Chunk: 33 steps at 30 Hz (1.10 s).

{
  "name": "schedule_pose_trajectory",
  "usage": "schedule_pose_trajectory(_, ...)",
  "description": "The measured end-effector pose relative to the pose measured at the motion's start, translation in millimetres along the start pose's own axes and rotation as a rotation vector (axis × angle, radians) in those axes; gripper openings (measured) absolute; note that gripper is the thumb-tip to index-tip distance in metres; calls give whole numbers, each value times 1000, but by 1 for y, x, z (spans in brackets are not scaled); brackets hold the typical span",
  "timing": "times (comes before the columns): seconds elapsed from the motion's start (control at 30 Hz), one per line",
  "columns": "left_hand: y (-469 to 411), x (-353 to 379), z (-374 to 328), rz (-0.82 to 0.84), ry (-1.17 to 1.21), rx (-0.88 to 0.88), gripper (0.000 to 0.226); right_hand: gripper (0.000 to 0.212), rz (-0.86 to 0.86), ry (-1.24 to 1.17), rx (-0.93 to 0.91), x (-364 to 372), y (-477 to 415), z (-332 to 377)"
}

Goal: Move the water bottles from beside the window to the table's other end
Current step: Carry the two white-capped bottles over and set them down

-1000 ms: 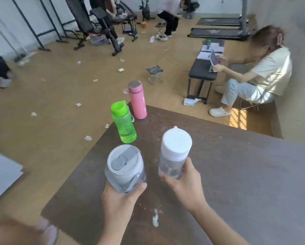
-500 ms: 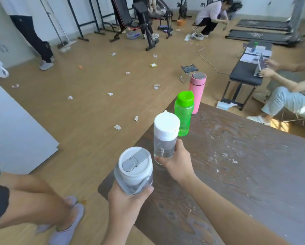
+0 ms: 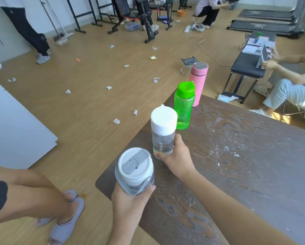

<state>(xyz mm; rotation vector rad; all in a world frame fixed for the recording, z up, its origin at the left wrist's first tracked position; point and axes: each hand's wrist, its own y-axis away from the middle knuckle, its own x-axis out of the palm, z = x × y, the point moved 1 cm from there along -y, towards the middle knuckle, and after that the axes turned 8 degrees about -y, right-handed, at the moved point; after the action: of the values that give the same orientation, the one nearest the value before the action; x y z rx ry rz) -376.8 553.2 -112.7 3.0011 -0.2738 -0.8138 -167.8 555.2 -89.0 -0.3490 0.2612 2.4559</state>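
Two bottles are held, one in each hand, over the near corner of the dark wood-grain bench (image 3: 236, 147).

Left hand (image 3: 128, 204): closed around the lower body of a squat clear bottle with a white lid and grey flip cap (image 3: 135, 171). The thumb is seen wrapped over the right side of the body. The bottle is held just at or beyond the bench edge, tilted slightly toward the camera; it cannot be told whether its base touches anything.

Right hand (image 3: 176, 156): closed around the lower part of a tall clear cylindrical bottle with a white cap (image 3: 163, 129), upright. The base is hidden by the fingers, so contact with the bench cannot be confirmed.

Two further bottles stand already at this end: a translucent green plastic bottle with a green spout lid (image 3: 183, 106), just beyond the tall clear one, and a pink insulated flask with a metal top (image 3: 197, 84) behind it, at the corner.

Handling notes (judged): both held bottles are rigid plastic, smooth-walled, probably slippery if wet. Clear liquid is visible in the tall bottle, so moderate weight is expected. Its narrow base makes tipping likely if it is set down off-vertical. A mid-to-low body grip, as used now, is considered suitable; the lids should be avoided as grip points, since the flip cap may open.
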Motion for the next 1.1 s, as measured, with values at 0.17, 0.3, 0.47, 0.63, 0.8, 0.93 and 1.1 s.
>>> schedule_pose_trajectory(0.17, 19, 13, -6, -135, -218, 14, 70, 87, 58, 13, -13, -22, 9, -2)
schedule_pose_trajectory(0.3, 79, 40, -19, -265, -227, -51, 40, 76, 6, 7, 4, -65, 25, -12)
schedule_pose_trajectory(0.47, 107, 120, -69, -131, -91, 113, 29, 42, -162, -21, 28, -154, 46, -36)
schedule_pose_trajectory(0.63, 125, 209, -143, 272, -16, 251, 43, 36, -345, -45, 88, -266, 83, -72)
schedule_pose_trajectory(0.8, 174, 312, -224, 526, -49, 397, 54, 41, -588, -83, 183, -395, 138, -113)
schedule_pose_trajectory(0.93, 235, 395, -274, 693, -48, 474, 58, 38, -837, -92, 240, -487, 191, -145)
schedule_pose_trajectory(1.1, 316, 481, -323, 894, -27, 593, 64, 30, -1186, -116, 352, -568, 250, -182)
